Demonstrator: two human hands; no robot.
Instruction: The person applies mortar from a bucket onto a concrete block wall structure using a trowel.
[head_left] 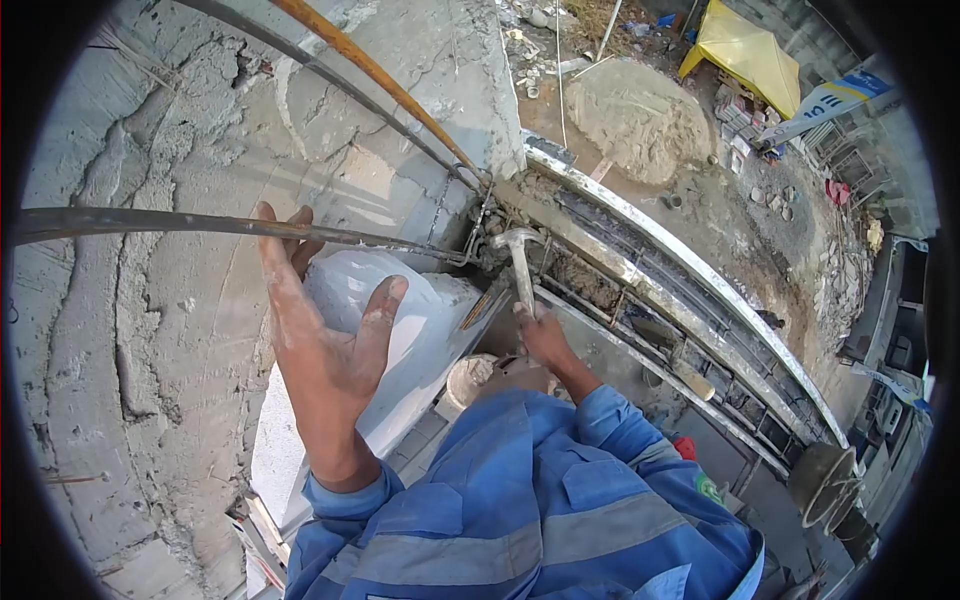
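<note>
My right hand [546, 340] grips a claw hammer [521, 262] by the handle. Its metal head is up against the corner where several steel bars meet the concrete. On the other side, my left hand [325, 350] is raised with the thumb spread away from the fingers. Its fingertips overlap a long dark steel bar [150, 223] that runs across to the same corner. Two more bars, one of them a rust-brown rebar [375, 80], slope down to that point. Below my left hand lies a large white block [400, 330] with a rough edge.
A rough concrete wall [200, 330] fills the left side. Long formwork with a pale edge [700, 270] and steel inside curves to the right. Far below are a sand pile [645, 120] and a yellow canopy [745, 55]. A bucket [820, 485] stands at lower right.
</note>
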